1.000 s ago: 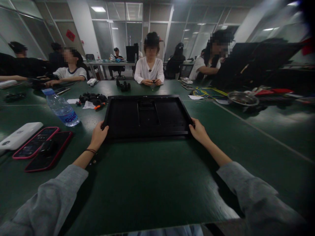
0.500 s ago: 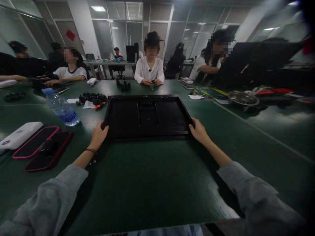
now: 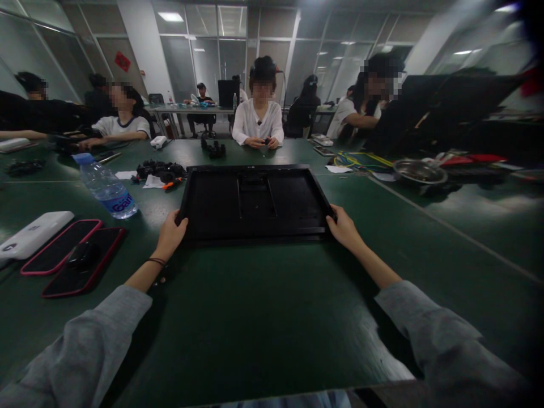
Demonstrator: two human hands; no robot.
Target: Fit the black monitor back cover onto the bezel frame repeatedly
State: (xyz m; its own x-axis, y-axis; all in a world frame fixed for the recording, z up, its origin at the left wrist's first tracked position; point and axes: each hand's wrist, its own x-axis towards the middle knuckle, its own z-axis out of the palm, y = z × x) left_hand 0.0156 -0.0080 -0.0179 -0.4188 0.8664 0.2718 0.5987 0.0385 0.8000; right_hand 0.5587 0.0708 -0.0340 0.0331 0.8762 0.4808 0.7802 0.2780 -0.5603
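Observation:
A black monitor casing [image 3: 212,204], a wide rectangular shell with a raised rim and two narrow rails down its middle, is on the green table in front of me. At its near left corner my left hand [image 3: 172,228] grips the side edge, thumb on top. My right hand [image 3: 342,228] is closed on the opposite side edge in the same way. Both arms are stretched forward, and the undersides of the fingers are hidden.
To my left are a water bottle [image 3: 108,190], a white power bank [image 3: 36,232] and two red-edged phones [image 3: 63,243], with a small black object on one. Beyond lie black parts [image 3: 159,171]. A metal bowl [image 3: 420,170] and cables [image 3: 365,160] are rightward. A person [image 3: 258,116] sits opposite.

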